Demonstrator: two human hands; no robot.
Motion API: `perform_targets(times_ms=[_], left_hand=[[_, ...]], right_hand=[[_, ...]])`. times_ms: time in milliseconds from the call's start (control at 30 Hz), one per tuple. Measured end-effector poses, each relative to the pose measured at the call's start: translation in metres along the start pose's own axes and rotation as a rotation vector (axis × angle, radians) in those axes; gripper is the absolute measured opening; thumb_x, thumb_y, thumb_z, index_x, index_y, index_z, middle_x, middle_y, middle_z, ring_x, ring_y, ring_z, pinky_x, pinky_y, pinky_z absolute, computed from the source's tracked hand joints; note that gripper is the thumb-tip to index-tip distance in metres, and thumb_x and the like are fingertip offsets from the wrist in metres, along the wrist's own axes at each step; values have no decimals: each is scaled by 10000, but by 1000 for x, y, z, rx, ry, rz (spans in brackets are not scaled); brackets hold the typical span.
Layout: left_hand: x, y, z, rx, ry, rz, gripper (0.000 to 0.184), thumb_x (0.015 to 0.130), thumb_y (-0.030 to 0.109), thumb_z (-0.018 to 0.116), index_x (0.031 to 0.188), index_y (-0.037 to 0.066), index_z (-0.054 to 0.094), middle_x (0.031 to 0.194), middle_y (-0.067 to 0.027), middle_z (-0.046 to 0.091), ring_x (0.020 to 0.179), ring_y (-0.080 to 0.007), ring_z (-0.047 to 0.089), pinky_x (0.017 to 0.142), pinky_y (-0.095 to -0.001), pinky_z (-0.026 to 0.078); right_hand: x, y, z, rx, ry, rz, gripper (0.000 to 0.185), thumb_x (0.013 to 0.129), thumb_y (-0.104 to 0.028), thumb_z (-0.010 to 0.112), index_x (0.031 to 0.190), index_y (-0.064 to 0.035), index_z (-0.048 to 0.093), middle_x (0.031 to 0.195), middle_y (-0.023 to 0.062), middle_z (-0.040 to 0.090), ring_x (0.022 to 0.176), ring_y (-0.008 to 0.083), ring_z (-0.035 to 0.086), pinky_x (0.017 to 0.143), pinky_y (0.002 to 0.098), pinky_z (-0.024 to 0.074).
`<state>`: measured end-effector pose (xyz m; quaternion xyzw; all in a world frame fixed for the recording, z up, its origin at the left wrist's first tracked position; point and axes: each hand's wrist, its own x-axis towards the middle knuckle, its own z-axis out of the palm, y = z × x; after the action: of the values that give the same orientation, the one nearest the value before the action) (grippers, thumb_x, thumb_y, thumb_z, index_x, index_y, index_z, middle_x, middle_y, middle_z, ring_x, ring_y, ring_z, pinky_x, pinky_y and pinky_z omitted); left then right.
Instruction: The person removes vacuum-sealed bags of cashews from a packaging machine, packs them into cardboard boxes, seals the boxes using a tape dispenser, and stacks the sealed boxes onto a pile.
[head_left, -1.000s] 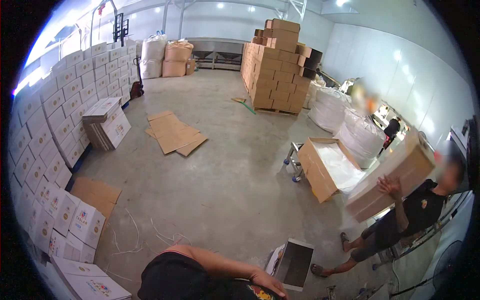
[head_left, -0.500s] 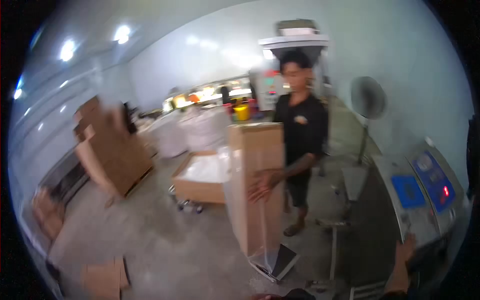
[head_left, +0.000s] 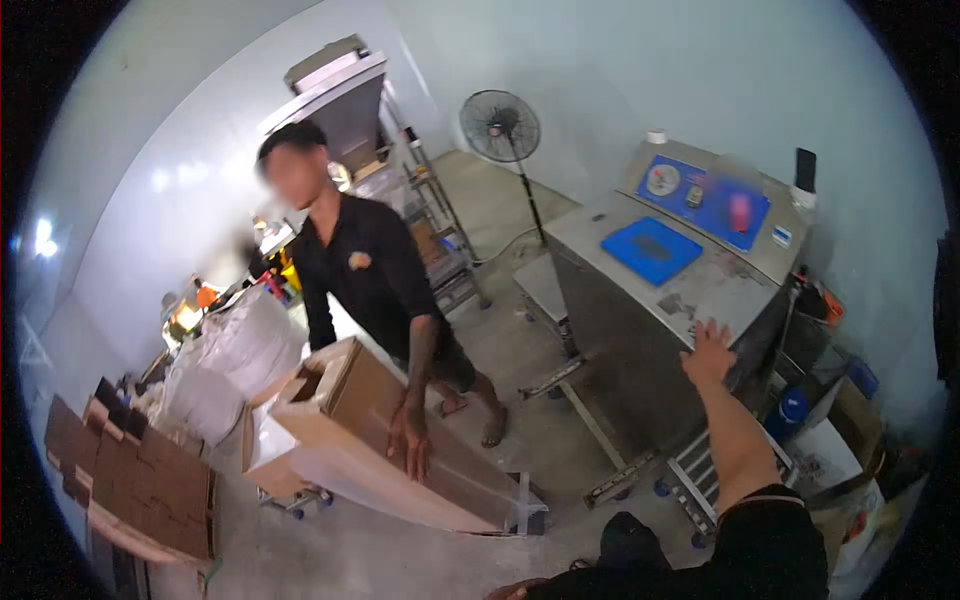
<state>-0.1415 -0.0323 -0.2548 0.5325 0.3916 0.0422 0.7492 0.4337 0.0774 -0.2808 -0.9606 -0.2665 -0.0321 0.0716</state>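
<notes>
My right hand (head_left: 711, 350) reaches out with its fingers spread, at the near edge of the steel top of a machine (head_left: 650, 290). It holds nothing. A blue pad (head_left: 651, 250) lies on that steel top beyond my fingers, below a sloped blue control panel (head_left: 705, 200). Only a sliver of my left hand (head_left: 515, 590) shows at the bottom edge, its fingers hidden. To the left, a co-worker in a black shirt (head_left: 362, 250) has a hand on a tall cardboard box (head_left: 400, 440) wrapped in clear plastic, which leans over.
A standing fan (head_left: 500, 127) is by the wall. Flattened cardboard (head_left: 150, 485) stands stacked at the left, near white sacks (head_left: 235, 350). A wheeled metal frame (head_left: 700, 480) is low beside the machine. A blue container (head_left: 792, 405) and open cartons stand at the right.
My view has swung to the right, bringing the machine toward the middle. The plastic-wrapped box has gone from upright to tilted. My right hand remains at the machine's edge.
</notes>
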Motion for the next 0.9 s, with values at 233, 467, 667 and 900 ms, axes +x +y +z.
perform_targets(times_ms=[233, 467, 667, 900], left_hand=[[18, 59, 44, 268, -41, -40, 637, 960, 531, 492, 1348, 28, 539, 1354, -145, 559, 1292, -317, 463, 1103, -417, 301], [86, -12, 71, 917, 2, -112, 640, 973, 502, 452, 1374, 6, 493, 1378, -180, 537, 1316, -295, 468, 1097, -398, 343], [141, -108, 64, 1210, 13, -218, 510, 955, 456, 487, 1242, 46, 583, 1207, -211, 595, 1167, -358, 538, 986, -431, 413], [244, -66, 71, 1321, 224, 315, 438, 942, 428, 514, 1181, 80, 635, 1131, -230, 627, 1094, -410, 578, 919, -467, 464]], right_hand=[[-4, 12, -20, 185, -81, -63, 780, 847, -538, 627, 1484, -180, 352, 1599, 89, 194, 1473, 348, 145, 1048, 659, 320], [-79, 114, 23, 533, 98, -342, 735, 908, -469, 593, 1475, -79, 335, 1513, 233, 267, 1419, 388, 239, 1148, 570, 195], [-294, 351, 253, 302, -1095, -182, 630, 937, -479, 507, 1367, -23, 436, 1263, 209, 526, 1119, 355, 539, 921, 505, 459], [-445, 624, 249, 36, -763, 261, 414, 979, -384, 480, 839, -55, 689, 782, 121, 659, 826, 285, 640, 780, 448, 494]])
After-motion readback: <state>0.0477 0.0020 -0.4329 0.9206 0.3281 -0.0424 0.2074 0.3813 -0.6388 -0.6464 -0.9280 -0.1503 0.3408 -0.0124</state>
